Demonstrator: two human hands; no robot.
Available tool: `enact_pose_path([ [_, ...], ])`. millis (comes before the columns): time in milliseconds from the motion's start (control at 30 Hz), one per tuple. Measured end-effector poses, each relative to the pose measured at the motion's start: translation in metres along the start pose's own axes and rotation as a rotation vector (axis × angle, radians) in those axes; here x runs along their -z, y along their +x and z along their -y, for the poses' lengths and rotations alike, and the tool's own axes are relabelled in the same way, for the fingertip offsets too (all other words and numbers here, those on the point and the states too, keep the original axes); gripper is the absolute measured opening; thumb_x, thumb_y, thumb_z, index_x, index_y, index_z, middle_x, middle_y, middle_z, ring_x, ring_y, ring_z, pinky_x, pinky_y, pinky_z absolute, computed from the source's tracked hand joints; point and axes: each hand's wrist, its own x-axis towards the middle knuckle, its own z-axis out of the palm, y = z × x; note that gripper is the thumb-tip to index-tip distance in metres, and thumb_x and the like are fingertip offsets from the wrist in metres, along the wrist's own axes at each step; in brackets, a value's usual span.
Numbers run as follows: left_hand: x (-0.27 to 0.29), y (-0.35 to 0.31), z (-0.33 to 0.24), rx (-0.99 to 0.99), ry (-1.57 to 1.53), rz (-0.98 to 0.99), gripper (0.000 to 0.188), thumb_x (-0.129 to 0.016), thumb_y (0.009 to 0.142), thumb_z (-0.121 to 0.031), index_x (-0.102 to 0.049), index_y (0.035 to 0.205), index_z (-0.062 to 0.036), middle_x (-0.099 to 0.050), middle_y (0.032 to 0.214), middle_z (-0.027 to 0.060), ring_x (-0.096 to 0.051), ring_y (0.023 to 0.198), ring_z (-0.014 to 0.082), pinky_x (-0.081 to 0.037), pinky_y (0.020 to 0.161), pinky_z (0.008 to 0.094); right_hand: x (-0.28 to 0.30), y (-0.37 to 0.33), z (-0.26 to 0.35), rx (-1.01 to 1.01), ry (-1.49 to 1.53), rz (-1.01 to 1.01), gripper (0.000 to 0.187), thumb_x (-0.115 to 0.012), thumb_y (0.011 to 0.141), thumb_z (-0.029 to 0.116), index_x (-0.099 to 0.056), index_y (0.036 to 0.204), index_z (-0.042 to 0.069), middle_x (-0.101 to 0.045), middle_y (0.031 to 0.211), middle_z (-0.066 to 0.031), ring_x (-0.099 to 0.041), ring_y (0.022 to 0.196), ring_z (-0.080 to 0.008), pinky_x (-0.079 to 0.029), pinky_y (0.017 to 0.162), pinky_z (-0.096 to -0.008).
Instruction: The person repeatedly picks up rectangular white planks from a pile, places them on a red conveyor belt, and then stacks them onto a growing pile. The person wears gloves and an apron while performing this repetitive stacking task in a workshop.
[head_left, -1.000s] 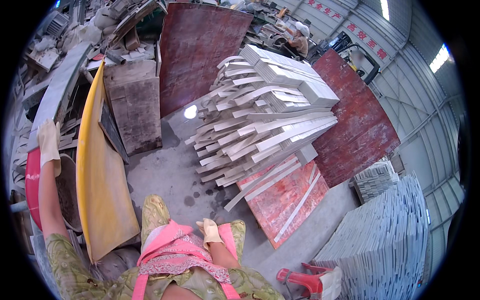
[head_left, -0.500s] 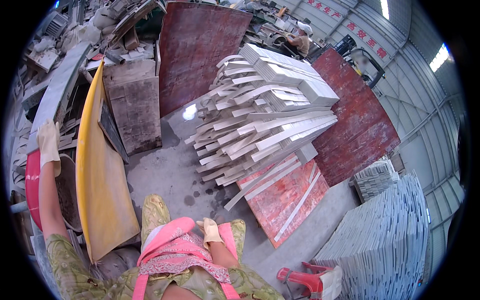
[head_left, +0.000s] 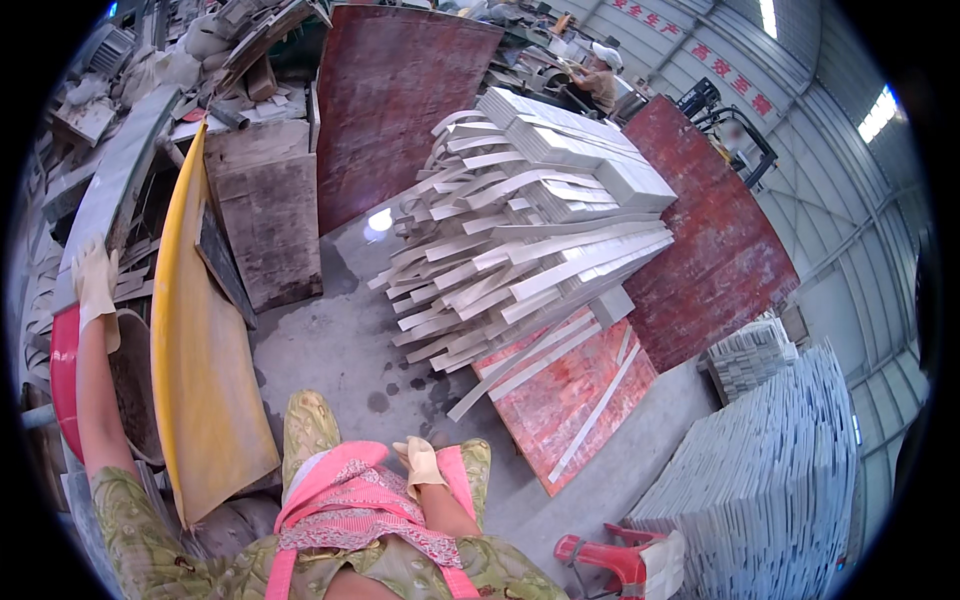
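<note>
Our left hand (head_left: 95,280) lies, fingers outstretched and grasping nothing, on the grey beam (head_left: 115,180) at far left, its long axis running away, leaning right. Our right hand (head_left: 420,466) curls near our knee (head_left: 481,462); its hold we cannot tell.

Red stool (head_left: 622,566) nr gry strip stack (head_left: 762,478), btm R.

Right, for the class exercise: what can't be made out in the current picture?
- Head view: the left hand hides its own palm, so its grip on the grey rail is unclear.
- Head view: curled fingers hide whether the right hand holds anything.
- Head view: the lower edge cuts off the nearer slab stack.
- Head view: the white-capped person is too small to tell what they handle.
</note>
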Motion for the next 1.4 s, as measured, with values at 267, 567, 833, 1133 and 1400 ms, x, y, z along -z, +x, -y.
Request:
enact_pose_path([
  [267, -0.012, -0.001, 0.001, -0.014, 0.0, -0.078, 0.06, -0.057, 0.097, -0.033, -0.042, 0.149, -0.0079, -0.053, 0.144, 0.0185, -0.05, 0.133, 0.0353, -0.039, 0.112, 0.0462, 0.0, 0.005, -0.002, -0.003, -0.017, -0.005, 0.048, -0.047, 0.104, 0.032, -0.046, 0.14, 0.0, -0.067, 0.12, -0.0224, -0.064, 0.116, -0.0326, -0.047, 0.108, -0.0442],
  [567, 0.002, -0.005, -0.003, -0.022, -0.002, -0.063, 0.058, -0.059, 0.097, -0.031, -0.044, 0.147, -0.0054, -0.055, 0.142, 0.018, -0.051, 0.133, 0.0338, -0.04, 0.111, 0.0461, -0.002, -0.001, 0.002, -0.001, -0.033, 0.001, 0.053, -0.046, 0.104, 0.033, -0.042, 0.145, -0.001, -0.066, 0.122, -0.0226, -0.063, 0.118, -0.0325, -0.046, 0.109, -0.0453],
  [833, 0.004, -0.011, -0.006, -0.035, -0.037, -0.134, 0.05, -0.06, 0.097, -0.029, -0.051, 0.139, -0.0044, -0.061, 0.13, 0.0172, -0.057, 0.124, 0.0335, -0.047, 0.103, 0.0461, -0.002, -0.006, 0.006, 0.01, -0.05, 0.027, 0.056, -0.047, 0.104, 0.035, -0.041, 0.145, -0.002, -0.065, 0.124, -0.0235, -0.061, 0.122, -0.0337, -0.043, 0.111, -0.0467],
  [1133, -0.014, -0.005, 0.002, -0.061, -0.019, -0.199, 0.049, -0.061, 0.096, -0.031, -0.052, 0.137, -0.0037, -0.063, 0.124, 0.0173, -0.061, 0.117, 0.0342, -0.051, 0.095, 0.0458, -0.005, -0.007, 0.008, 0.016, -0.066, 0.025, 0.056, -0.047, 0.104, 0.035, -0.041, 0.145, -0.002, -0.066, 0.124, -0.0229, -0.062, 0.12, -0.0326, -0.045, 0.109, -0.0454],
  [1400, -0.016, -0.002, 0.001, -0.056, -0.024, -0.182, 0.052, -0.063, 0.095, -0.029, -0.05, 0.139, -0.0033, -0.063, 0.123, 0.0179, -0.061, 0.116, 0.0344, -0.053, 0.093, 0.0459, -0.004, -0.005, 0.007, 0.013, -0.067, 0.02, 0.055, -0.046, 0.104, 0.034, -0.041, 0.145, -0.002, -0.065, 0.124, -0.0227, -0.062, 0.121, -0.0326, -0.045, 0.11, -0.0445],
])
